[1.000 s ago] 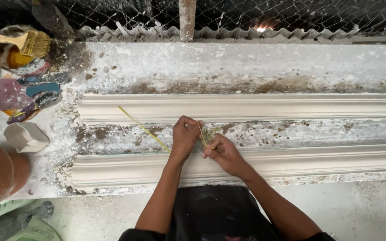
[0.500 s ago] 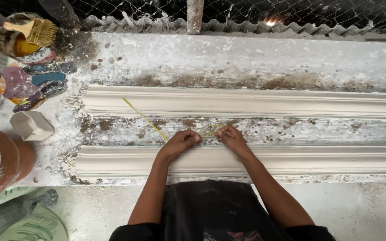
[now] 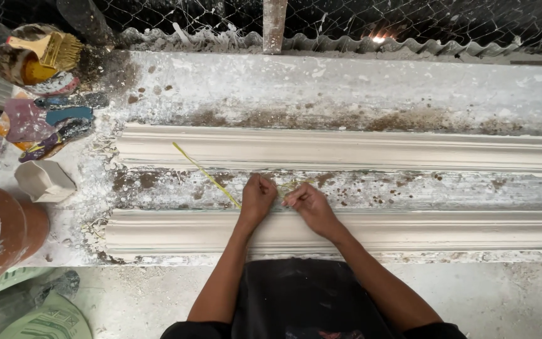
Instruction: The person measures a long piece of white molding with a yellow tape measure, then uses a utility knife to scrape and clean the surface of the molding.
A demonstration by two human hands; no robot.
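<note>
Both grips are closed tight: the person's left hand (image 3: pixel 257 196) is balled into a fist around a thin yellow-green fibre strand (image 3: pixel 205 174), while the right hand (image 3: pixel 305 199) pinches the same material between thumb and fingertips, a small tangle of it bunched between the two hands. The strand runs from the left fist up and to the left, its free end lying across the edge of the far plaster cornice moulding (image 3: pixel 346 150). The hands sit close together, almost touching, over the speckled strip of bench (image 3: pixel 446 188) between that moulding and the near plaster cornice moulding (image 3: pixel 440 229), with the wrists resting on the near one. Both long white mouldings lie side by side along the plaster-caked bench and run out of view to the right. At the bench's left end stand a small white cup (image 3: pixel 44 181), a cluster of paint-stained tools (image 3: pixel 51 122) and a round pot (image 3: pixel 23 63) with a wide yellow-bristled brush (image 3: pixel 51 49) laid across it. A brown rounded vessel (image 3: pixel 4 232) fills the lower left corner, with a green sack (image 3: pixel 45 320) below it on the floor. Wire mesh (image 3: pixel 446 19) and a corrugated sheet (image 3: pixel 321 43) edge the far side of the bench.
</note>
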